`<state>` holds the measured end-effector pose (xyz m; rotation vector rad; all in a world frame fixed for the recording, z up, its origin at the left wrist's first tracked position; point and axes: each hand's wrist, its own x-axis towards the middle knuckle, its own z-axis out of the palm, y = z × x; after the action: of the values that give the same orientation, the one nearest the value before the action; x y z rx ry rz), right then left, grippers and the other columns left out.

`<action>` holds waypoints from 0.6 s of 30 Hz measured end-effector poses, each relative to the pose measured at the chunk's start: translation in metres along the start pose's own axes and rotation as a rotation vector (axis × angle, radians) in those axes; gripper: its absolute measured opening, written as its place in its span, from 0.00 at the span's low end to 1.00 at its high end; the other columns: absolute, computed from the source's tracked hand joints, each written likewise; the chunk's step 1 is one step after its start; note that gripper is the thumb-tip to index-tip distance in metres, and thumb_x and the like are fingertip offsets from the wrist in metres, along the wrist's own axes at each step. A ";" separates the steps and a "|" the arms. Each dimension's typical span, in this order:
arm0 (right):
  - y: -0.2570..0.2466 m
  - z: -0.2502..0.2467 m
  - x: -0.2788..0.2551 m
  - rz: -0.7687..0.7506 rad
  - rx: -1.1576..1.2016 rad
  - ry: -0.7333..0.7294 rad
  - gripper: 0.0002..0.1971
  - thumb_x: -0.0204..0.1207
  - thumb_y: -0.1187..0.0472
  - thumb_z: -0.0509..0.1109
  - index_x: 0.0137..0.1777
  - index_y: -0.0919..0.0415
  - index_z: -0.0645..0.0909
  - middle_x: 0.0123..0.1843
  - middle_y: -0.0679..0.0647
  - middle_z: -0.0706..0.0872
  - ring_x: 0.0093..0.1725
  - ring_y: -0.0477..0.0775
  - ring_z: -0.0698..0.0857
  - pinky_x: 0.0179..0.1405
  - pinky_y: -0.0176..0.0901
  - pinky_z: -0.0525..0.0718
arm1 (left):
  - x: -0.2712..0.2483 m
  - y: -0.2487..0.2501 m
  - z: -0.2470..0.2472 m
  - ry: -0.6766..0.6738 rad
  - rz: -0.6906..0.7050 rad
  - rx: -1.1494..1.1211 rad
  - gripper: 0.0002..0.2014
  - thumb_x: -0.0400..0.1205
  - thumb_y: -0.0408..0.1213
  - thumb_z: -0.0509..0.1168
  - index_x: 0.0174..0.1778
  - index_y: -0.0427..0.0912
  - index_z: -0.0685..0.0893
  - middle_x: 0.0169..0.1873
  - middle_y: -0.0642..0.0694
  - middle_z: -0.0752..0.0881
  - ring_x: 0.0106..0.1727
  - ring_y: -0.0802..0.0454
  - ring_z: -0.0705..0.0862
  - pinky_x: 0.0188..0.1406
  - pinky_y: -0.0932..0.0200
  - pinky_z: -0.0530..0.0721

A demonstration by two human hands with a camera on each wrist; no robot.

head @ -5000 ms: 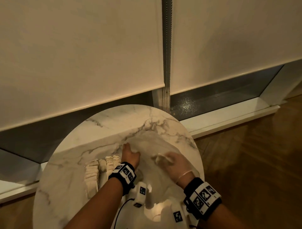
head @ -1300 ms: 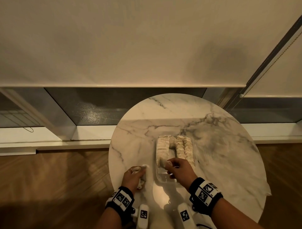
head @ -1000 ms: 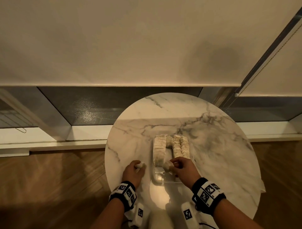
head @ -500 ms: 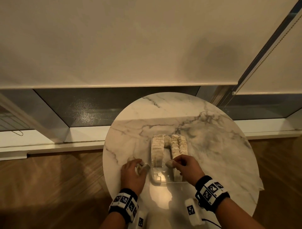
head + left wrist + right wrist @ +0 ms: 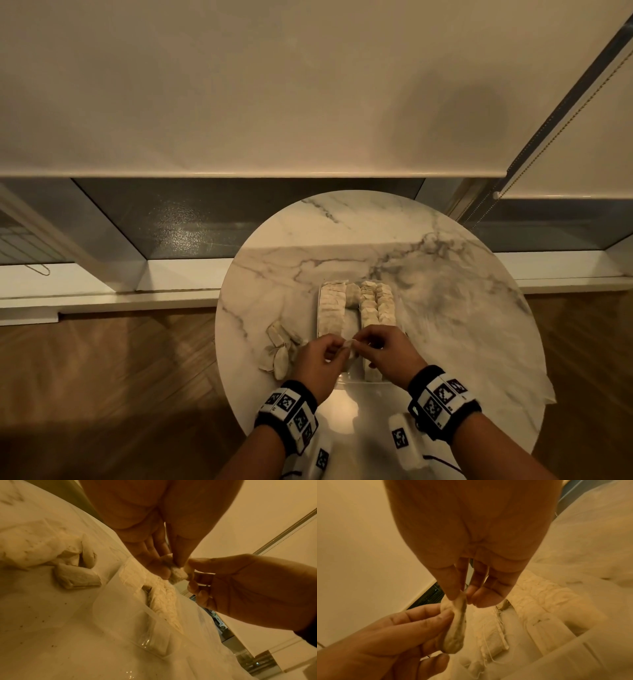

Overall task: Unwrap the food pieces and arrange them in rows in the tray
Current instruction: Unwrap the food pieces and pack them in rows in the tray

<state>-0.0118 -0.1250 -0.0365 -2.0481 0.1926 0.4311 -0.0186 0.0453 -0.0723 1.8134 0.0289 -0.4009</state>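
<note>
A clear plastic tray [image 5: 320, 301] sits mid-table with rows of pale food pieces [image 5: 371, 303] inside. Over its near end both hands meet on one small pale wrapped piece [image 5: 347, 343]. My left hand [image 5: 334, 346] pinches it from the left and my right hand [image 5: 363, 342] from the right. In the left wrist view the piece [image 5: 177, 574] sits between the left fingertips [image 5: 163, 572] and the right hand [image 5: 193, 573]. In the right wrist view the right hand [image 5: 462, 597] pinches the piece's [image 5: 455, 628] top edge while the left fingers [image 5: 436, 616] hold its side.
A small pile of pale wrappers or pieces [image 5: 279, 356] lies on the round marble table [image 5: 445, 308] just left of the tray. Thin plastic film [image 5: 544, 390] hangs off the table's right edge. Wooden floor surrounds the table; a window sill runs behind it.
My left hand left the pile at the tray's left and came right to join the right hand. Both now pinch the piece the right hand was holding over the tray's near end.
</note>
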 end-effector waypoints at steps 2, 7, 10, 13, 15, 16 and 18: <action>0.000 -0.003 0.005 -0.002 -0.070 0.005 0.03 0.78 0.59 0.76 0.47 0.52 0.91 0.40 0.46 0.91 0.41 0.42 0.88 0.41 0.36 0.87 | 0.000 -0.003 -0.003 0.052 0.006 0.092 0.04 0.80 0.42 0.72 0.49 0.54 0.88 0.42 0.57 0.89 0.46 0.61 0.86 0.46 0.65 0.85; -0.003 -0.010 0.025 0.016 -0.222 0.058 0.02 0.78 0.56 0.77 0.45 0.48 0.89 0.39 0.39 0.88 0.39 0.37 0.85 0.39 0.26 0.78 | 0.006 -0.021 -0.016 0.221 0.026 0.409 0.17 0.75 0.30 0.73 0.57 0.52 0.85 0.55 0.57 0.76 0.57 0.60 0.77 0.62 0.66 0.78; -0.006 -0.007 0.044 0.008 -0.358 -0.064 0.02 0.77 0.57 0.77 0.47 0.50 0.89 0.42 0.42 0.89 0.43 0.39 0.85 0.44 0.30 0.80 | 0.008 -0.024 -0.018 0.169 -0.032 0.403 0.18 0.77 0.28 0.71 0.61 0.50 0.84 0.57 0.56 0.76 0.58 0.58 0.80 0.64 0.65 0.79; -0.007 -0.005 0.069 0.049 -0.476 -0.140 0.03 0.77 0.58 0.76 0.49 0.53 0.89 0.45 0.47 0.90 0.45 0.44 0.86 0.46 0.34 0.82 | 0.011 -0.026 -0.016 0.137 -0.059 0.393 0.18 0.79 0.28 0.69 0.64 0.48 0.85 0.58 0.53 0.80 0.56 0.57 0.82 0.62 0.62 0.81; -0.006 -0.004 0.083 0.080 -0.548 -0.125 0.04 0.77 0.60 0.74 0.47 0.54 0.90 0.45 0.50 0.90 0.46 0.48 0.88 0.47 0.40 0.86 | 0.011 -0.026 -0.016 0.115 -0.084 0.399 0.18 0.80 0.28 0.68 0.64 0.48 0.84 0.58 0.53 0.80 0.56 0.57 0.82 0.63 0.63 0.81; -0.006 -0.004 0.090 0.087 -0.593 -0.113 0.05 0.77 0.61 0.73 0.47 0.54 0.91 0.45 0.51 0.91 0.46 0.50 0.88 0.49 0.43 0.87 | 0.012 -0.026 -0.016 0.109 -0.093 0.399 0.18 0.80 0.28 0.68 0.64 0.48 0.84 0.57 0.53 0.80 0.56 0.57 0.82 0.63 0.63 0.80; -0.006 -0.005 0.100 0.078 -0.696 -0.081 0.07 0.77 0.61 0.71 0.47 0.53 0.92 0.46 0.52 0.90 0.48 0.53 0.88 0.52 0.45 0.87 | 0.013 -0.026 -0.016 0.100 -0.104 0.409 0.18 0.81 0.28 0.67 0.64 0.49 0.84 0.56 0.53 0.80 0.57 0.57 0.81 0.65 0.62 0.79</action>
<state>0.0840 -0.1217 -0.0678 -2.7007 0.0749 0.6995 -0.0083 0.0656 -0.0965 2.2416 0.1181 -0.4099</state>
